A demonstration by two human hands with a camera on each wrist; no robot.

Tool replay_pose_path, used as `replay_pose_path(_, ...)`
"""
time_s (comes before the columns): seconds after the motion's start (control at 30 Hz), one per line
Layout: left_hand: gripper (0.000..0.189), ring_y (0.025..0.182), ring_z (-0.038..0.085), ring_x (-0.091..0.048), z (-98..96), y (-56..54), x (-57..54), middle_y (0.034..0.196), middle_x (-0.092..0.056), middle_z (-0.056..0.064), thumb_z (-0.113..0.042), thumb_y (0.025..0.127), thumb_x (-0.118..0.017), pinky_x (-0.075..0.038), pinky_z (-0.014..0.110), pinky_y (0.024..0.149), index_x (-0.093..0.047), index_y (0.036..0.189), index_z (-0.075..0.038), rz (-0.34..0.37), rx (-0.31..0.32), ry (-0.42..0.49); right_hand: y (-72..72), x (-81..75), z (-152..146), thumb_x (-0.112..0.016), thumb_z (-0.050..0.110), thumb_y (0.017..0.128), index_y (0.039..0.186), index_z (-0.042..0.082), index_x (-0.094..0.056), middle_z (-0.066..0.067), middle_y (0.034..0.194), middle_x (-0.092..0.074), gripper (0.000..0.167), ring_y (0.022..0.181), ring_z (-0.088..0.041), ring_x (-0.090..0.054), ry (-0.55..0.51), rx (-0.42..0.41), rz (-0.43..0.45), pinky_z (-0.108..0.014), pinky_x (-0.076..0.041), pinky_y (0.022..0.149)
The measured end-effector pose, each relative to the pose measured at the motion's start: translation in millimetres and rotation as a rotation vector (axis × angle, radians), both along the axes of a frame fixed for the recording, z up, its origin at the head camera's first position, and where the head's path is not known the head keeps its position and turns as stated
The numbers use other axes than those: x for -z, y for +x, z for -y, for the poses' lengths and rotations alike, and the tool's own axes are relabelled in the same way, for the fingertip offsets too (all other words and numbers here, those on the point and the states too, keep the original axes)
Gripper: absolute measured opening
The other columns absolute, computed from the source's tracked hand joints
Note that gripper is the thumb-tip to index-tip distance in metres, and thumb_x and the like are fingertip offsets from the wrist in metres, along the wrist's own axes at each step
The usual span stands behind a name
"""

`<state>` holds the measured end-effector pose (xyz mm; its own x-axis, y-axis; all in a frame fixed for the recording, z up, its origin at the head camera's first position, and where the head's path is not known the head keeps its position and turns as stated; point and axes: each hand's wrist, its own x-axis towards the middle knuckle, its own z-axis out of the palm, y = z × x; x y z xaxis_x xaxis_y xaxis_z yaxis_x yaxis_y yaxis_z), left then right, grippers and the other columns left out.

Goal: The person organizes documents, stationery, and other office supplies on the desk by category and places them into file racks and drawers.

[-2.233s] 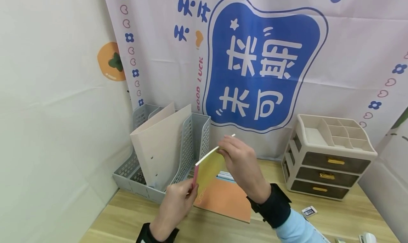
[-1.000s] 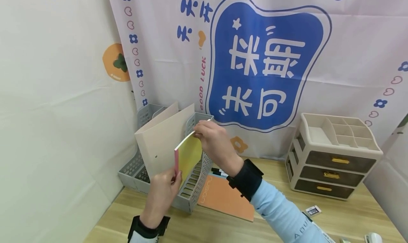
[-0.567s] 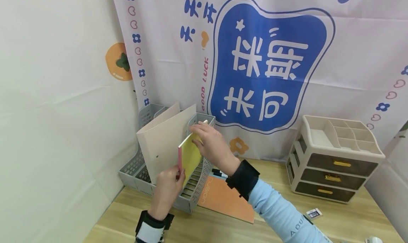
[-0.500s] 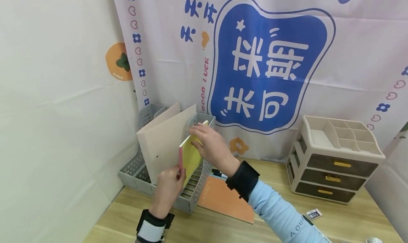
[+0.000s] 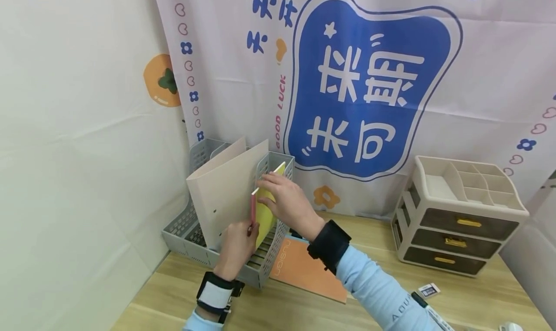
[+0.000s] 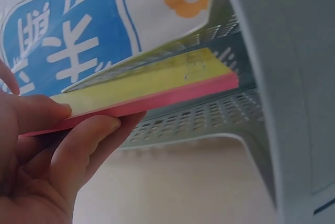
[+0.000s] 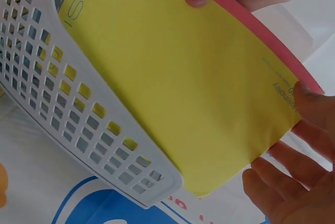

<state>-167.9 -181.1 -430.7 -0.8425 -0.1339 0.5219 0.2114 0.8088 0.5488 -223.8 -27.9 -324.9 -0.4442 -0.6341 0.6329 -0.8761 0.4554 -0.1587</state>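
Observation:
A notebook with a yellow cover point(image 5: 265, 220) and a pink spine stands upright, partly inside the right-hand compartment of a grey file rack point(image 5: 248, 275). My left hand point(image 5: 238, 246) pinches it by the spine; in the left wrist view, the thumb lies on the yellow side point(image 6: 157, 89) and the fingers on the other. At the upper edge, my right hand point(image 5: 292, 203) holds it too, thumb on the yellow cover point(image 7: 167, 77), fingertips at the edge. Its lower part sits behind the perforated rack wall point(image 7: 99, 124) in the right wrist view.
A cream folder point(image 5: 226, 196) stands in the compartment to the left. An orange notebook point(image 5: 310, 270) lies flat right of the rack. Farther right are a drawer unit point(image 5: 456, 241), a small white box point(image 5: 429, 290) and a marker point(image 5: 434, 315). A printed cloth hangs behind.
Both hands have carried the yellow notebook left from above the orange notebook to the rack, and down into its right compartment. Over the last half second it has moved slightly farther in.

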Motion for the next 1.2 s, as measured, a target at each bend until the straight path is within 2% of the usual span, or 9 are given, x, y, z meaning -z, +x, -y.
replay_pose_path(0.2, 0.01, 0.048, 0.008, -0.057, -0.5, -13.7, 5.8, 0.069, -0.069, 0.009, -0.006, 0.095, -0.064, -0.045, 0.016, 0.042, -0.071, 0.093, 0.001, 0.028, 0.023, 0.056, -9.4, 7.4, 0.9, -0.073, 0.016, 0.091, 0.125, 0.007, -0.069, -0.014, 0.132, -0.066, 0.035, 0.13, -0.031, -0.057, 0.006, 0.033, -0.012, -0.043, -0.048, 0.108)
replay_pose_path(0.33, 0.012, 0.043, 0.007, -0.053, -1.3, -24.0, 9.1, 0.063, -0.064, 0.006, -0.006, 0.097, -0.062, -0.042, 0.017, 0.04, -0.07, 0.095, 0.003, 0.078, 0.043, 0.094, -17.0, 15.4, 1.3, -0.074, 0.015, 0.09, 0.125, 0.007, -0.068, -0.014, 0.133, -0.065, 0.037, 0.131, -0.031, -0.056, 0.005, 0.059, -0.014, -0.043, -0.047, 0.109)
replay_pose_path(0.5, 0.012, 0.044, 0.009, -0.053, -0.1, -37.8, 14.9, 0.065, -0.066, 0.012, -0.004, 0.097, -0.06, -0.041, 0.018, 0.04, -0.069, 0.099, 0.005, 0.132, 0.097, 0.135, -26.2, 28.0, 1.7, -0.075, 0.014, 0.09, 0.128, 0.007, -0.067, -0.014, 0.134, -0.064, 0.039, 0.132, -0.031, -0.056, 0.0, 0.09, 0.001, -0.042, -0.047, 0.109)
replay_pose_path(0.6, 0.012, 0.046, 0.015, -0.057, -1.2, -46.0, 19.4, 0.068, -0.068, 0.016, -0.002, 0.097, -0.06, -0.042, 0.018, 0.041, -0.068, 0.102, 0.005, 0.171, 0.113, 0.164, -31.3, 36.4, 0.0, -0.073, 0.015, 0.091, 0.129, 0.006, -0.065, -0.015, 0.136, -0.063, 0.04, 0.132, -0.032, -0.055, 0.0, 0.111, 0.016, -0.042, -0.047, 0.109)
replay_pose_path(0.83, 0.014, 0.051, 0.026, -0.064, -9.8, -62.2, 33.5, 0.068, -0.068, 0.015, 0.001, 0.096, -0.058, -0.042, 0.018, 0.041, -0.068, 0.103, 0.008, 0.242, 0.188, 0.187, -33.5, 56.7, -8.3, -0.075, 0.012, 0.089, 0.131, 0.003, -0.063, -0.015, 0.139, -0.061, 0.044, 0.139, -0.031, -0.049, 0.03, 0.176, 0.018, -0.042, -0.045, 0.11)
replay_pose_path(0.9, 0.013, 0.051, 0.025, -0.064, -10.4, -64.4, 36.0, 0.069, -0.068, 0.016, 0.003, 0.095, -0.058, -0.043, 0.019, 0.041, -0.068, 0.1, 0.007, 0.252, 0.179, 0.175, -33.3, 62.8, -7.5, -0.075, 0.011, 0.089, 0.131, 0.003, -0.063, -0.015, 0.138, -0.061, 0.044, 0.14, -0.031, -0.047, 0.025, 0.174, 0.008, -0.044, -0.047, 0.108)
replay_pose_path(1.07, 0.012, 0.06, 0.015, -0.063, -10.3, -66.7, 42.1, 0.084, -0.074, 0.016, 0.003, 0.092, -0.061, -0.046, 0.021, 0.045, -0.07, 0.099, 0.005, 0.318, 0.098, 0.094, -33.4, 85.0, -6.0, -0.073, 0.009, 0.09, 0.13, 0.003, -0.064, -0.014, 0.136, -0.063, 0.042, 0.14, -0.033, -0.047, 0.022, 0.174, -0.081, -0.048, -0.055, 0.097)
replay_pose_path(1.2, 0.012, 0.06, 0.014, -0.062, -11.8, -67.6, 44.7, 0.086, -0.074, 0.015, 0.0, 0.093, -0.064, -0.047, 0.021, 0.047, -0.071, 0.101, 0.005, 0.349, 0.086, 0.055, -34.7, 100.0, -8.8, -0.073, 0.004, 0.088, 0.136, 0.004, -0.059, -0.013, 0.142, -0.059, 0.05, 0.139, -0.034, -0.048, 0.004, 0.181, -0.118, -0.05, -0.057, 0.091)
